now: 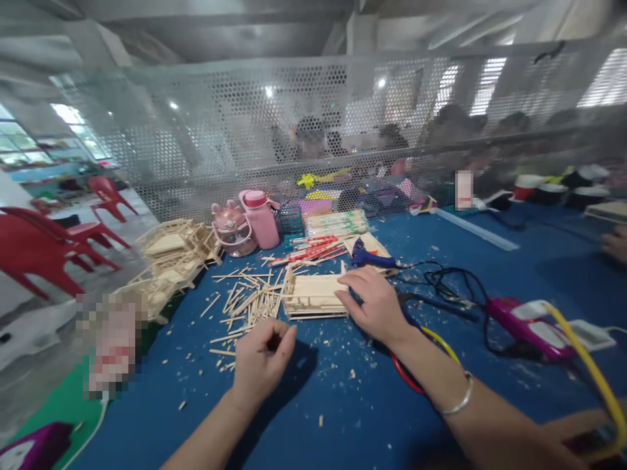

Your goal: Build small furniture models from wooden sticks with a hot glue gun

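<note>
Just in front of a pile of loose wooden sticks (255, 300), my left hand (264, 356) hovers above the table with fingers curled toward the thumb. Whatever it may hold is hidden. A small model built of pale wooden sticks (316, 294) sits in the middle, with a flat deck and low railings. My right hand (372, 303) has its thumb and fingers closed around the model's right end, partly covering it. Behind that hand lies a blue glue gun (372, 258), its cord running right.
Finished stick models (171, 261) are stacked at the left edge. A pink bottle (262, 219) and a pink clear jug (234, 228) stand behind. Packed sticks (336, 223), cutting pliers (441, 305), cables and a purple power strip (531, 329) lie about. A perforated metal screen (294, 117) rises at the back.
</note>
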Action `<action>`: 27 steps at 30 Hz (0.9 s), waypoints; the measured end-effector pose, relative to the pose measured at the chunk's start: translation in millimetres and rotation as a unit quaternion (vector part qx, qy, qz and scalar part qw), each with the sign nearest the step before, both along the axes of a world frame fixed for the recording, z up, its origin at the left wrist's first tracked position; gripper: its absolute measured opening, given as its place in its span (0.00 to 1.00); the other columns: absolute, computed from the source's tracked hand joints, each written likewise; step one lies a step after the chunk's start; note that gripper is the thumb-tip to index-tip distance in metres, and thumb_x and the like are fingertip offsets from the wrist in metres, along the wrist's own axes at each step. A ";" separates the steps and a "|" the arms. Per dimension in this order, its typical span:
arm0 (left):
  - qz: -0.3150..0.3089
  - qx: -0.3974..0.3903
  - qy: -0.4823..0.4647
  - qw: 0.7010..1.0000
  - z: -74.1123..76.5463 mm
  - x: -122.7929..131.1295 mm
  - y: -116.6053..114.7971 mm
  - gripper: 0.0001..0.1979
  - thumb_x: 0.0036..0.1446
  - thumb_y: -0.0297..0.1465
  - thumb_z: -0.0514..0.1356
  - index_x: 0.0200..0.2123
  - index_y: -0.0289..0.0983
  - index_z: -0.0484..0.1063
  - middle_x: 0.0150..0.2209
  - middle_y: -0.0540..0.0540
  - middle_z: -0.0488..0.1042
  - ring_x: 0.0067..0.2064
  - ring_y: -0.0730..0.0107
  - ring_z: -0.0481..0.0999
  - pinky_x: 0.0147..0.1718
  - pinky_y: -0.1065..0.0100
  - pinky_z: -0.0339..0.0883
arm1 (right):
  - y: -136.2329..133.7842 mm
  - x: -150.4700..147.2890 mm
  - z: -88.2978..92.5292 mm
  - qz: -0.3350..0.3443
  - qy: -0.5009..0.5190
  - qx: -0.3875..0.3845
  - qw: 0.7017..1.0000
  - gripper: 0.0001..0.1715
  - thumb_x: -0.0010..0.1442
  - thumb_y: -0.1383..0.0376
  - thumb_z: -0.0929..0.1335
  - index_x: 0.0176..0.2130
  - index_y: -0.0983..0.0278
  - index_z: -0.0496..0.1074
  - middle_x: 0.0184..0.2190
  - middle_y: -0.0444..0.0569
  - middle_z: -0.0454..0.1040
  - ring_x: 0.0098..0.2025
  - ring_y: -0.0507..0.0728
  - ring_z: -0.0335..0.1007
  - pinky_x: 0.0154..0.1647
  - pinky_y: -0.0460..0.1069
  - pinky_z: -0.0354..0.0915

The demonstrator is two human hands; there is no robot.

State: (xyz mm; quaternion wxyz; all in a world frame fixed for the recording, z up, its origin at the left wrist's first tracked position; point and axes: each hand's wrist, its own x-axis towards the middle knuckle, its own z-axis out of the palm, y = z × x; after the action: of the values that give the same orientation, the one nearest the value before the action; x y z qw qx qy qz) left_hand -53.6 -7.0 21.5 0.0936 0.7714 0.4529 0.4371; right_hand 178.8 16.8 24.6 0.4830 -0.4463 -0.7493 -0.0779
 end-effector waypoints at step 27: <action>0.092 0.093 0.001 0.991 -7.0 -27.5 41.0 0.20 0.54 0.34 0.56 0.50 0.37 0.70 0.34 0.48 0.77 0.33 0.72 0.75 0.40 0.69 0.68 | 3.1 -5.1 5.3 -0.118 0.049 -0.041 0.991 0.17 0.61 0.61 0.60 0.46 0.65 0.70 0.42 0.54 0.72 0.45 0.59 0.64 0.48 0.52 0.59</action>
State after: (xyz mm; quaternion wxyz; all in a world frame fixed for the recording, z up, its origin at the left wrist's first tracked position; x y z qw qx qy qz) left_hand -81.1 34.0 14.5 -0.0199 0.7321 0.4795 0.4835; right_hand 173.7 19.9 29.9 0.4879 -0.5541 -0.6696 -0.0813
